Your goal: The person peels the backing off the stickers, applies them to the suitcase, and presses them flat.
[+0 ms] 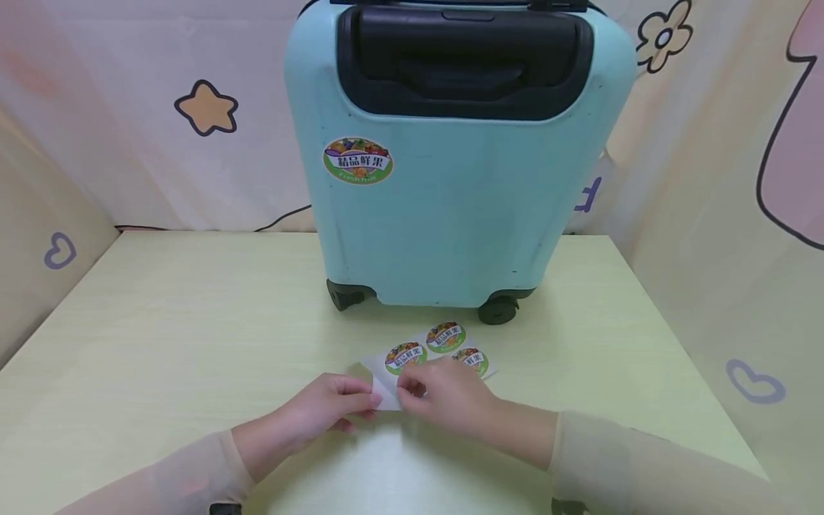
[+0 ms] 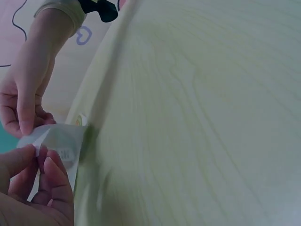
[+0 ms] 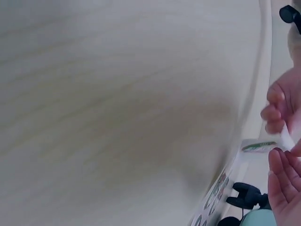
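A white sheet of oval fruit stickers (image 1: 386,390) lies raised at its near left corner, just in front of the suitcase. My left hand (image 1: 325,409) pinches that corner between thumb and fingers; the left wrist view shows the same pinch on the bent-up paper (image 2: 59,136). Bent over the sheet, my right hand (image 1: 453,393) has thumb and fingertips together at a sticker near the left hand. I cannot tell whether they hold the sticker's edge or the backing. Several colourful oval stickers (image 1: 445,337) show beyond the right hand, which covers part of the sheet.
A light blue suitcase (image 1: 431,214) with black wheels (image 1: 498,310) stands upright at the back of the pale wooden table (image 1: 193,322). One oval fruit sticker (image 1: 357,161) is on its upper left front. Patterned cloth (image 1: 129,157) hangs behind and at both sides.
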